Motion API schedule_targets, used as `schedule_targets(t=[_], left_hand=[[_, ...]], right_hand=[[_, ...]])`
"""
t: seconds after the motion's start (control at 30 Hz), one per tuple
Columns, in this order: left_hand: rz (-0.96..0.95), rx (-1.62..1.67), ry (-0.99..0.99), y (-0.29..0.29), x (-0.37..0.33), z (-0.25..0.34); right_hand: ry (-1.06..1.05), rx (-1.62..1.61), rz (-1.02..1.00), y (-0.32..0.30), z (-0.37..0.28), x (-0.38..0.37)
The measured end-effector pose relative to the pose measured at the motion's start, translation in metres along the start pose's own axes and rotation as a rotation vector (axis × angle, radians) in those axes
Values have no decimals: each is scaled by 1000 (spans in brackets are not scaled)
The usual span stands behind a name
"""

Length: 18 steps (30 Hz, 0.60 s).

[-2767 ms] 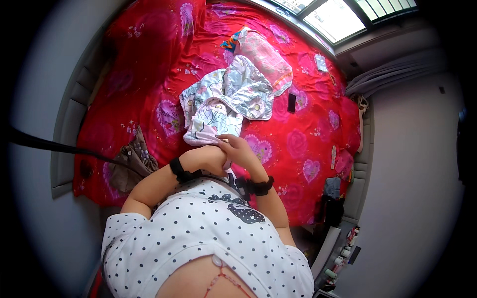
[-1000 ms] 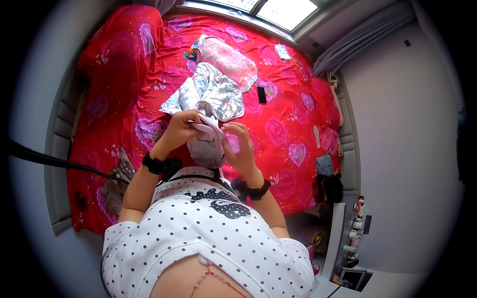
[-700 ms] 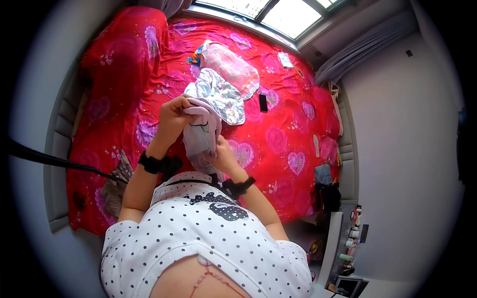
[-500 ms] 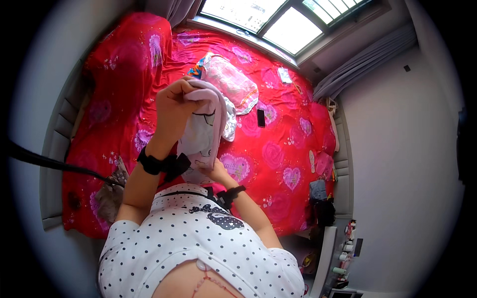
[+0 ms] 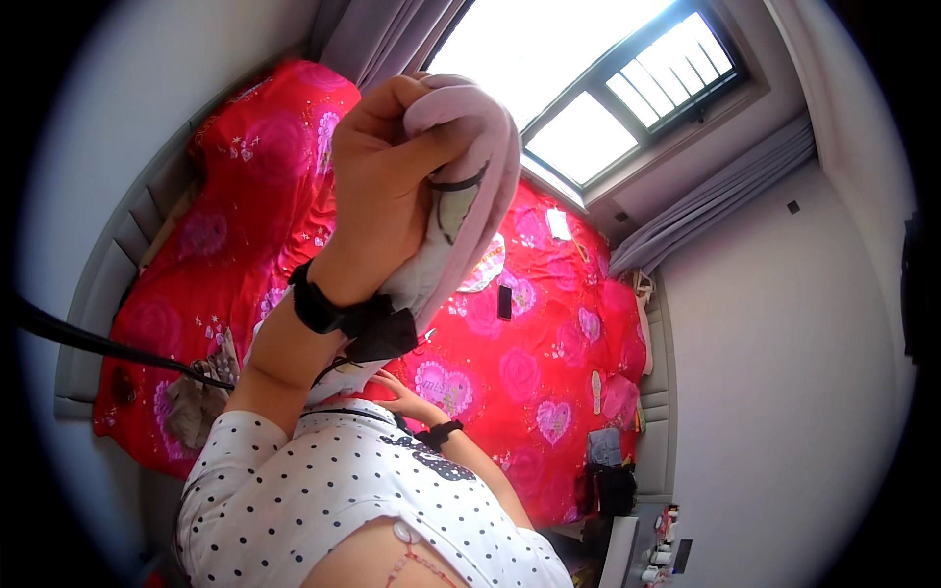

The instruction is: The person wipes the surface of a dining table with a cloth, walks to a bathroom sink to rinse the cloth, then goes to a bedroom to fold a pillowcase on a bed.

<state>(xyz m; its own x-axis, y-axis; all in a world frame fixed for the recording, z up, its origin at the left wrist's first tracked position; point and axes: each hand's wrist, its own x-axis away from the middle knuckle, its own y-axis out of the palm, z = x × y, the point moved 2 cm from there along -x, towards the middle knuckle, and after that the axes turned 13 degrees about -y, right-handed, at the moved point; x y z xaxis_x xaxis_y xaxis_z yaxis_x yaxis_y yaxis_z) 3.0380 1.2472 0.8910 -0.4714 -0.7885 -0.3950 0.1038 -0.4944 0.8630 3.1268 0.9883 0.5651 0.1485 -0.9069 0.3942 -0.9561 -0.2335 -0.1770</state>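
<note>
My left hand (image 5: 382,196), with a black band at the wrist, is raised high in front of me. Its fingers are wrapped round the top of a soft white-and-pale-pink cloth (image 5: 495,162) with dark line drawings on it; whether it is a garment I cannot tell. From that grip the cloth hangs down past my wrist toward my waist. Low beside its lower end is my right hand (image 5: 404,400), fingers stretched and apart, with a dark band at that wrist. Whether its fingertips touch the cloth I cannot tell. The raised arm and cloth hide part of the bed.
A bed with a red heart-and-rose cover (image 5: 529,412) spreads ahead. On it lie a dark phone (image 5: 504,303), a partly hidden pink-and-white cloth (image 5: 484,271), a grey-blue folded cloth (image 5: 605,447) and crumpled brownish clothing (image 5: 191,407). A black strap (image 5: 108,345) crosses at left.
My left hand has lifted the cloth higher and nearer to the view. My right hand has let go of the lower edge and moved down, fingers spreading. The view has tilted toward the window.
</note>
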Motion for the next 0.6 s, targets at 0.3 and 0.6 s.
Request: schedule_targets(t=[0.3,0.6], left_hand=[[144,-281,94,16,-52,-34],[350,-423,287,-66,-87,55]], right_hand=[[-35,-275,-161,-1,-41,-50],[60,-137,410,-83,28,41]])
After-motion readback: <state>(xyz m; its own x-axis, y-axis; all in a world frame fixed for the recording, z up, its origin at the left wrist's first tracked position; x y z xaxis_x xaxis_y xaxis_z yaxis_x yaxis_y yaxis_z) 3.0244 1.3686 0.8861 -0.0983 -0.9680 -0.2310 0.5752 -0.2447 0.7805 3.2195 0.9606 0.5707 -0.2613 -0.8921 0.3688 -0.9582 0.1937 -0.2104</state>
